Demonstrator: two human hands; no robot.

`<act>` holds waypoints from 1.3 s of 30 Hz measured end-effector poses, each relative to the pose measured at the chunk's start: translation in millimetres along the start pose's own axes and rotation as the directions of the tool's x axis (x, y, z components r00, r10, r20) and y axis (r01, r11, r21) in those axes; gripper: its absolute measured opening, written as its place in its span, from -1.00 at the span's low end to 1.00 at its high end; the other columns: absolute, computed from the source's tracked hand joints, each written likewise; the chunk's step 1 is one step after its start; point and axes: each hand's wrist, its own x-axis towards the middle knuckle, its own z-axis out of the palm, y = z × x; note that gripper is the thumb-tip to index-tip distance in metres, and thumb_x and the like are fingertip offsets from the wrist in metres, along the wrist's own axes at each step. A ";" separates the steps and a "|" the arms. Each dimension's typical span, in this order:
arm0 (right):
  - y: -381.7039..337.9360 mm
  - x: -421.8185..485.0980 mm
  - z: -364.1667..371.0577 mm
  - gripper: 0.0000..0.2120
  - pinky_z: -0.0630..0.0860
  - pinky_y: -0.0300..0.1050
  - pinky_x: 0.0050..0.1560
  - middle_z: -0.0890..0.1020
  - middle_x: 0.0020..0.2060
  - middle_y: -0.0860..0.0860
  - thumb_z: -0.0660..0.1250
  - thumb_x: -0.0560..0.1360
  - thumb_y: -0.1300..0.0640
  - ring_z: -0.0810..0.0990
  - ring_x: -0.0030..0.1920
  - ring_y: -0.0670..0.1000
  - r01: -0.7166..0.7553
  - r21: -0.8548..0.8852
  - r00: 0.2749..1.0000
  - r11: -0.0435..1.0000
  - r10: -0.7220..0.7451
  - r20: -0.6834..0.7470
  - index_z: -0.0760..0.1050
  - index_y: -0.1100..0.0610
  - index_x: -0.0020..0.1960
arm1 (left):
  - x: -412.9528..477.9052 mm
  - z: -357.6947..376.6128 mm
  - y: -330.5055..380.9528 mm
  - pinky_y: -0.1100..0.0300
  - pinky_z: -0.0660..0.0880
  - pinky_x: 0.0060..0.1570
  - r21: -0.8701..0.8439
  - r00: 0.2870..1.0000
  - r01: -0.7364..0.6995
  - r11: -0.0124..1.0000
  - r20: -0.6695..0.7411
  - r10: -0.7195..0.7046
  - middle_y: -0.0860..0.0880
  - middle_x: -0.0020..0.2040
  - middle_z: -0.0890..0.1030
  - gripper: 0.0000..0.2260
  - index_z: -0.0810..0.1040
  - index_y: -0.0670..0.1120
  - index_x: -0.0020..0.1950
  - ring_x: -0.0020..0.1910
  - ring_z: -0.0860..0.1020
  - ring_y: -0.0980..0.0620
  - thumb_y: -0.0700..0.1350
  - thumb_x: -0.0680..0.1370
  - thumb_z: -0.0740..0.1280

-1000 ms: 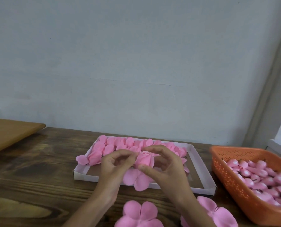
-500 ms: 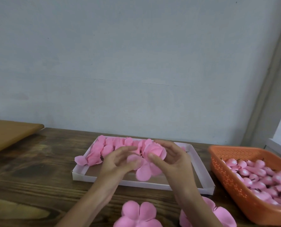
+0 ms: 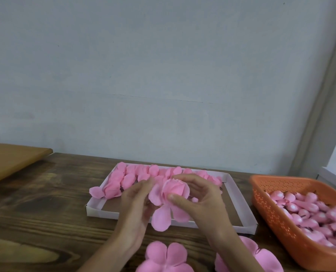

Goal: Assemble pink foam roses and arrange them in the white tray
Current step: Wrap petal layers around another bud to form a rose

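Head camera, looking down at the lower middle of the frame: both hands hold a half-made pink foam rose (image 3: 174, 190) just above the near half of a shallow white cardboard tray (image 3: 102, 212). The left hand (image 3: 135, 209) has its fingers curled in against the rose's left petals and pinches them. The right hand (image 3: 202, 202) cups the bloom, with the thumb pressed on the front petal and the other fingers arched over the top and back. Two loose petals of the rose hang down over the tray's near rim. A row of finished pink foam roses (image 3: 128, 177) lies packed along the tray's far edge, and one petal (image 3: 96, 192) spills over the left rim onto the dark, grained wooden table (image 3: 45, 203). The tray's brown floor shows bare in its near left corner and along its right side. To the right, only a narrow strip of table parts the tray's right rim from a perforated orange plastic basket (image 3: 269, 214) heaped with pink foam rose buds (image 3: 308, 211); the basket runs out of the frame at the right edge. At the bottom edge lie two flat pink foam petal cut-outs, one (image 3: 165, 256) between the forearms and one (image 3: 261, 258) partly hidden under the right forearm, both near the tray's front rim. A broad stretch of wood grain lies left of the tray, reaching to a tan wooden board (image 3: 10, 160) at the left edge. A pale grey-blue wall (image 3: 163, 75) rises just behind the table's far edge.
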 end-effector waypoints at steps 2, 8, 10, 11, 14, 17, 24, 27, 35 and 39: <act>0.0 -3.1 7.7 -0.66 0.66 -0.17 -0.04 0.76 0.01 -0.02 0.60 0.39 0.33 0.74 0.05 0.00 0.007 -0.036 1.000 0.999 -0.008 -0.004 0.68 0.05 0.09 | -1.0 2.2 1.4 -0.11 0.59 -0.06 -0.042 0.999 0.037 0.998 -0.031 -0.038 -0.32 -0.10 0.65 -0.38 0.65 -0.24 -0.14 -0.09 0.66 -0.25 0.35 0.32 0.53; 3.9 -19.2 40.9 -0.58 0.65 -0.20 -0.06 0.72 0.02 -0.25 0.59 0.36 0.09 0.70 0.06 -0.16 0.073 -0.244 0.996 0.967 -0.082 -0.030 0.61 -0.27 0.12 | -3.7 5.1 -3.5 -0.05 0.58 -0.20 -0.249 0.984 0.142 0.958 -0.074 -0.164 -0.19 -0.13 0.53 -0.51 0.60 -0.13 -0.01 -0.19 0.60 -0.16 0.27 0.37 0.48; 7.1 -22.8 47.1 -0.57 0.61 -0.27 -0.04 0.71 0.02 -0.29 0.57 0.34 0.08 0.69 0.07 -0.20 0.112 -0.293 0.992 0.950 -0.123 -0.019 0.57 -0.25 0.13 | -6.2 6.8 -5.9 0.09 0.59 -0.36 -0.329 0.971 0.228 0.916 0.007 -0.239 -0.09 -0.23 0.61 -0.62 0.68 -0.06 -0.16 -0.29 0.66 -0.01 0.26 0.39 0.44; 8.2 -23.7 49.0 -0.59 0.60 -0.25 -0.02 0.71 0.01 -0.29 0.57 0.34 0.09 0.70 0.06 -0.20 0.121 -0.311 0.991 0.943 -0.134 -0.020 0.55 -0.21 0.10 | -7.7 8.2 -6.4 0.11 0.59 -0.36 -0.360 0.965 0.258 0.897 0.051 -0.258 -0.05 -0.25 0.61 -0.65 0.69 -0.03 -0.21 -0.30 0.66 0.02 0.26 0.41 0.41; 10.8 -23.6 48.8 -0.64 0.58 -0.21 -0.01 0.72 0.01 -0.27 0.54 0.34 0.18 0.71 0.02 -0.16 0.140 -0.332 0.988 0.933 -0.155 -0.019 0.43 -0.07 -0.02 | -10.3 12.6 -8.2 0.14 0.60 -0.21 -0.431 0.953 0.304 0.850 0.126 -0.277 -0.06 -0.23 0.60 -0.64 0.64 -0.03 -0.25 -0.23 0.67 0.00 0.27 0.45 0.38; 10.6 -23.9 46.8 -0.67 0.62 0.01 0.03 0.70 0.08 -0.27 0.51 0.38 0.19 0.71 0.04 -0.11 0.159 -0.358 0.986 0.920 -0.169 0.004 0.39 -0.01 -0.03 | -11.5 14.1 -11.0 0.12 0.59 -0.16 -0.446 0.948 0.315 0.837 0.109 -0.299 -0.07 -0.22 0.64 -0.58 0.62 -0.03 -0.28 -0.21 0.70 -0.02 0.31 0.48 0.37; 13.6 -26.0 54.8 -0.74 0.46 -0.21 0.05 0.66 0.03 -0.29 0.45 0.34 0.03 0.48 0.08 -0.10 0.307 -0.651 0.914 0.694 -0.405 -0.001 0.49 -0.13 -0.02 | -8.1 12.4 -10.3 0.14 0.64 -0.33 -0.460 0.950 0.298 0.836 0.059 -0.306 -0.10 -0.30 0.64 -0.47 0.63 -0.09 -0.33 -0.31 0.69 -0.03 0.30 0.57 0.28; 16.1 -23.2 48.6 -0.74 0.45 -0.15 0.06 0.65 0.00 -0.21 0.57 0.29 0.08 0.46 0.05 -0.01 0.342 -0.733 0.867 0.588 -0.498 0.005 0.60 -0.01 -0.07 | -8.1 12.9 -11.9 0.15 0.61 -0.30 -0.452 0.928 0.354 0.819 0.059 -0.369 -0.13 -0.26 0.60 -0.46 0.63 -0.11 -0.28 -0.31 0.65 -0.06 0.33 0.56 0.27; 6.9 -15.7 35.2 -0.74 0.49 -0.09 0.03 0.50 0.08 -0.13 0.50 0.37 0.10 0.46 0.10 -0.02 0.427 -0.700 0.882 0.572 -0.435 0.183 0.59 -0.10 0.03 | -3.0 5.7 -14.6 0.12 0.46 -0.14 -0.438 0.918 0.387 0.811 0.097 -0.386 -0.16 -0.20 0.66 -0.43 0.68 -0.19 -0.22 -0.22 0.68 -0.07 0.31 0.54 0.25; 3.7 -14.9 27.0 -0.85 0.47 -0.07 0.07 0.51 0.10 -0.09 0.46 0.39 0.11 0.45 0.12 -0.05 0.556 -0.646 0.831 0.524 -0.383 0.405 0.69 -0.09 -0.07 | -1.5 2.3 -11.7 0.11 0.43 -0.11 -0.445 0.906 0.390 0.806 0.027 -0.423 -0.13 -0.25 0.62 -0.42 0.66 -0.14 -0.30 -0.28 0.66 -0.05 0.34 0.55 0.25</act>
